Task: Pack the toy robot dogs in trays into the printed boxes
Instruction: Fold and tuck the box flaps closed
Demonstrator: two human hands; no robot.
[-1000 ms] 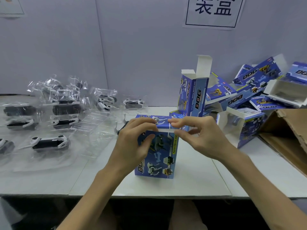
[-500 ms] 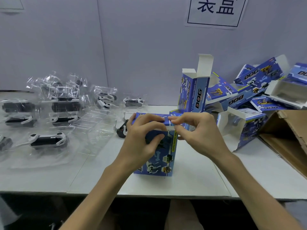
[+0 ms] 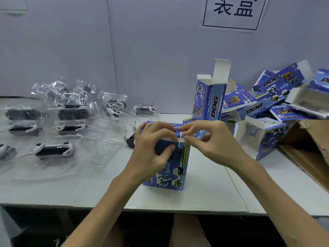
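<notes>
A blue printed box (image 3: pixel 170 173) is being held upright on the white worktop (image 3: pixel 204 189), near its front edge, about midway across. It is being gripped by the left hand (image 3: pixel 151 150), with the fingers curled over the top and the thumb pressed against the front face. The lid flap (image 3: pixel 179 133) is being pinched between the thumb and forefinger of the right hand (image 3: pixel 211 141), so both grips are clamped on the box. Whether a dog is already inside cannot be told. Toy robot dogs (image 3: pixel 53 151) in clear trays are lying spread over the left of the worktop. Just beyond the hands, an open box (image 3: pixel 208 106) is standing with its flap raised. More boxes (image 3: pixel 277 86) are piled at far right, beside a brown carton (image 3: pixel 309 150).
</notes>
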